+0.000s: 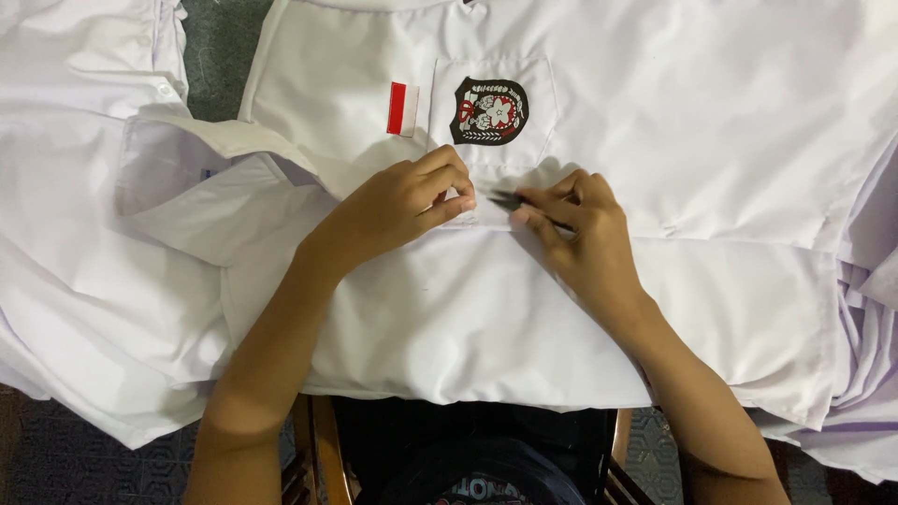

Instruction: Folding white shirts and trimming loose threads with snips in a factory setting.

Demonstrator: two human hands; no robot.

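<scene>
A white shirt (486, 309) lies spread in front of me, with a chest pocket (538, 89) bearing a dark round badge (489, 110) and a small red-and-white patch (403, 108) beside it. My left hand (398, 206) pinches a fold of the shirt's cloth just below the pocket. My right hand (580, 229) rests on the cloth to the right and holds a thin dark tool (510, 198), whose tip points left toward my left fingers. The tool's kind is too small to tell.
More white shirts are piled at the left (84, 187) and at the right edge (870, 309). A dark patterned floor (220, 56) shows between them at the top. A wooden chair frame (323, 449) and my dark lap are below.
</scene>
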